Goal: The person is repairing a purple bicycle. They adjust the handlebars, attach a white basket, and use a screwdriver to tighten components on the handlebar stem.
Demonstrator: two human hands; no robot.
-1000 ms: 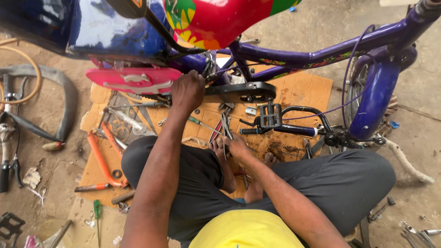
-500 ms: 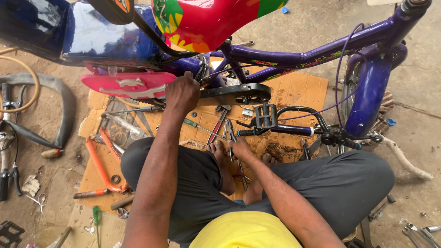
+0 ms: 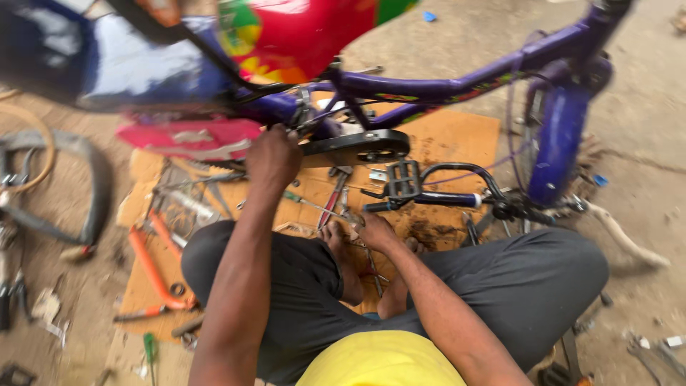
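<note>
Left hand (image 3: pixel 273 159) grips the bike frame (image 3: pixel 429 87); right hand (image 3: pixel 375 230) closes on tools (image 3: pixel 336 204), cardboard (image 3: pixel 457 143) crowded.

Bicycle (image 3: pixel 443 89) top cut off, left hand (image 3: pixel 271 157) fingers hidden, tools (image 3: pixel 179 207) blurred

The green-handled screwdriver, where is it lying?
The green-handled screwdriver lies at the lower left of the head view, off the cardboard sheet, on the ground beside the person's left knee.
</note>
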